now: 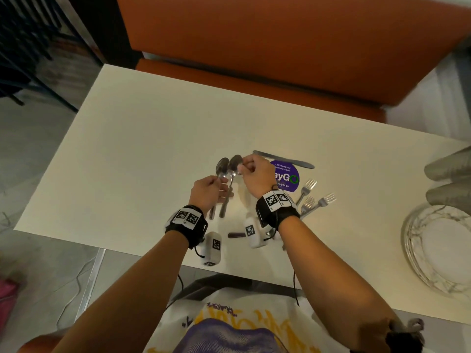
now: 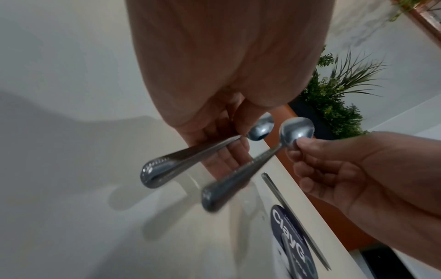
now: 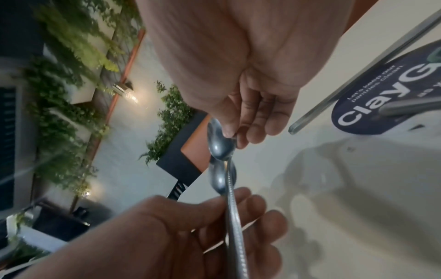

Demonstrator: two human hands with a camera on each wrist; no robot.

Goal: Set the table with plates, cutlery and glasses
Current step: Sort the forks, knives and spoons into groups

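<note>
Above the table [image 1: 127, 149], each hand's grip pinches a spoon: left hand [image 1: 205, 193] at the neck of one spoon [image 1: 221, 171], right hand [image 1: 257, 174] at the bowl of the other spoon [image 1: 234, 164].

Two spoons [image 1: 226, 174] held above bench [image 1: 132, 149] centre, side by side. Knife [image 1: 283, 159] at 1 o'clock of spoons, lying behind round sticker [image 1: 286, 178]. Three forks [image 1: 312, 200] at 4 o'clock of sticker. Stacked plates [image 1: 438, 250] at bench's 4 o'clock edge; glasses [image 1: 451, 182] just behind plates. Sofa [image 1: 280, 42] at 12 o'clock, beyond bench.

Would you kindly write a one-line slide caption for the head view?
Left hand and right hand each hold a spoon above the table, with forks and a knife nearby.
</note>
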